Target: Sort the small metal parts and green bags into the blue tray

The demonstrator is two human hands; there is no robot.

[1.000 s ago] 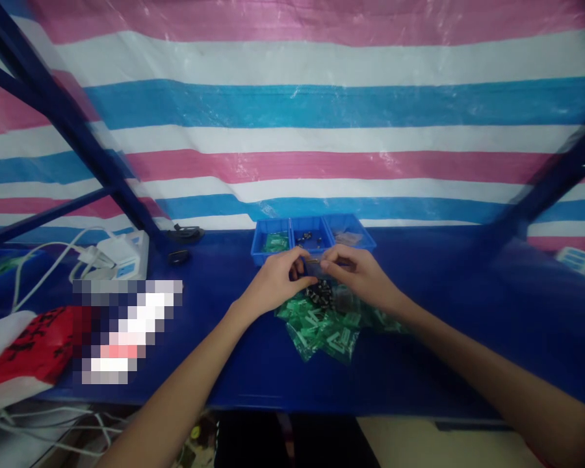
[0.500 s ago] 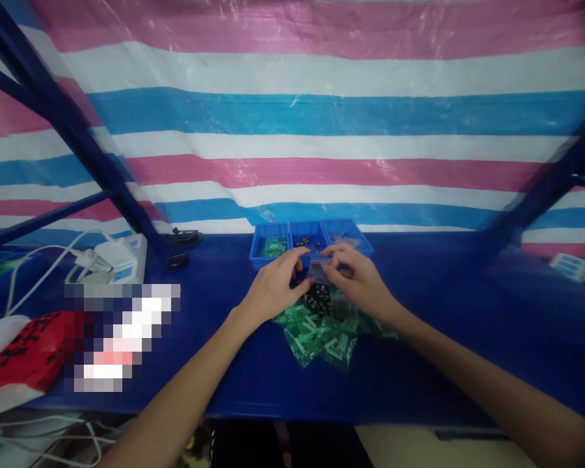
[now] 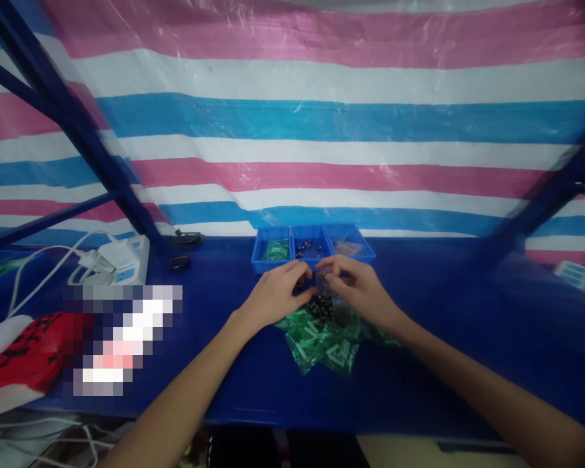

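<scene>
My left hand (image 3: 275,296) and my right hand (image 3: 358,289) meet at the middle of the blue table, fingers pinched together on a small clear plastic bag (image 3: 322,278) held between them. Just below the hands lies a heap of green packets (image 3: 322,338) with a cluster of small dark parts (image 3: 322,304) on top. Directly behind the hands stands a blue tray with three compartments (image 3: 312,246); green packets fill its left one, dark parts the middle one, something pale the right one.
A white power strip with plugs and white cables (image 3: 114,263) sits at the back left, beside two dark small objects (image 3: 179,262). A red and white bag (image 3: 24,357) lies at the left front. Blue shelf posts rise on both sides before a striped tarpaulin (image 3: 322,130).
Both hands have drawn a little closer together over the green heap, and their fingertips now pinch the small clear bag more tightly. The view has shifted slightly.
</scene>
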